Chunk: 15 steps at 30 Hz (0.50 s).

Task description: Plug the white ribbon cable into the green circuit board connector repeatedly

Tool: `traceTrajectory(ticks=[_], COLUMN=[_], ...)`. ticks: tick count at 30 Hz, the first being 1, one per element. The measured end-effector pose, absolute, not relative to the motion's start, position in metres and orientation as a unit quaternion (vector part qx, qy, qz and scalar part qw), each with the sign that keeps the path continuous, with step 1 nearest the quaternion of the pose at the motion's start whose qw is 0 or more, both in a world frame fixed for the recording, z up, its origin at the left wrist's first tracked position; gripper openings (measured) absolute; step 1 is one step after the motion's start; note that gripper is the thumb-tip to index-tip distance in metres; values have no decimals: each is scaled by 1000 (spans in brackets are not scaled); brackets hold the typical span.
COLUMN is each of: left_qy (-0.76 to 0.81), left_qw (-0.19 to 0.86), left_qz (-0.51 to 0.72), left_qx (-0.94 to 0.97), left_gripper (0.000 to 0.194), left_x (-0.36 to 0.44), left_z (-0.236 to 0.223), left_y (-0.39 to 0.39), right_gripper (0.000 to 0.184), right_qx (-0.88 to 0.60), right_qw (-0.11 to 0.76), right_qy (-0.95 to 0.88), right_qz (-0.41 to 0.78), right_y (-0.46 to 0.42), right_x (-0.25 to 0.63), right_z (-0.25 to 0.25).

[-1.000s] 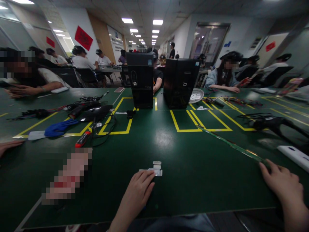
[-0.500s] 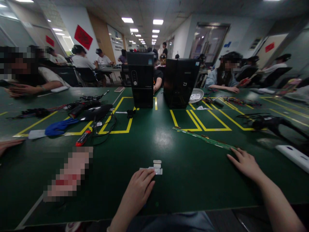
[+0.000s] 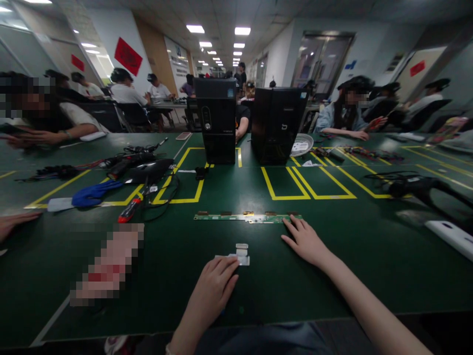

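My left hand [image 3: 211, 282] lies with its fingers flat on a small whitish flat cable [image 3: 243, 258], near the front of the green table. The fingers cover part of the cable, and its connector end pokes out beyond the fingertips. Farther out, a long narrow green circuit board [image 3: 232, 217] lies crosswise on the table, with copper-coloured tabs along its far edge. My right hand [image 3: 303, 238] is spread, its fingertips touching the right end of that board.
Two black computer towers [image 3: 218, 123] stand at the back. On the left lie a red-black screwdriver [image 3: 129, 211], a blue glove [image 3: 94, 193] and black cables [image 3: 125, 157]. At right are a black stand-like object [image 3: 424, 187] and a white device [image 3: 449, 241]. Another person's hand [image 3: 16, 223] rests at far left.
My right hand has moved left, and the circuit board has come with it, turning from a slant to lie crosswise in front of me. The left hand stays on the flat cable.
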<state>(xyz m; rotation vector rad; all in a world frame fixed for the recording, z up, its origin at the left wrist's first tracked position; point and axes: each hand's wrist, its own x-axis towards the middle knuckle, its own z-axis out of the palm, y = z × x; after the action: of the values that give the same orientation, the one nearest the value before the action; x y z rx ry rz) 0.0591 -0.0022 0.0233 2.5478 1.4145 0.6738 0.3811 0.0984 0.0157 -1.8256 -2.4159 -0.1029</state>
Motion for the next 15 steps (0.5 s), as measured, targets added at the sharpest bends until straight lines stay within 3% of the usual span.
traceTrajectory(ticks=[8,15], left_qy=[466,464], left_qw=[76,66], left_qz=[218,221], left_qx=[854,855], left_gripper=[33,31], left_x=[59,60], left_z=[21,24], left_y=[-1,-2], right_gripper=[67,68], right_qx=[-559,-520], right_qw=[78,70], right_qy=[-825,-851], right_qz=[-35,-17], right_y=[64,66], right_x=[321,323], right_z=[16,36])
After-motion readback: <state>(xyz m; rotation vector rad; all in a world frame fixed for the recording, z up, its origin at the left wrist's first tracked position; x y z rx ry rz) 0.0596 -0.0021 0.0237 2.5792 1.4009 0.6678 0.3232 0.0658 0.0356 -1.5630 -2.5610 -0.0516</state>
